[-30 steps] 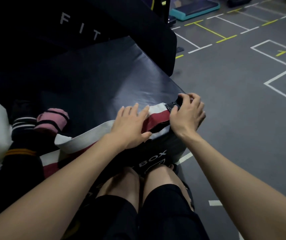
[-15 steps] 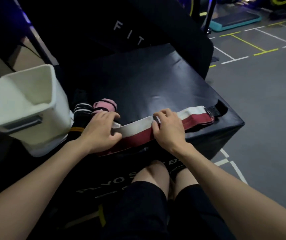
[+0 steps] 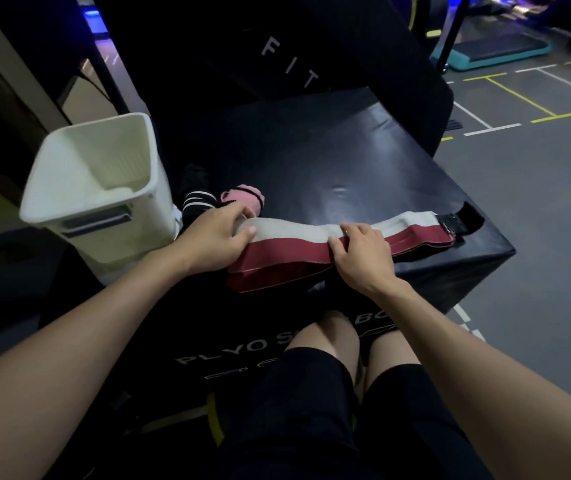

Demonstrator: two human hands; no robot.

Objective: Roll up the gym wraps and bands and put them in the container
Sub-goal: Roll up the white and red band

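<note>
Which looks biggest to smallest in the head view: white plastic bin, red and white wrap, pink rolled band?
1. White plastic bin, though it sits nearer the camera.
2. Red and white wrap.
3. Pink rolled band, clearly smallest.

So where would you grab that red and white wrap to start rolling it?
Probably at the free left end of the red and white wrap, from above, where the left hand already grips it. It lies flat along the black box, its buckle end far right, so rolling would run toward that.
</note>
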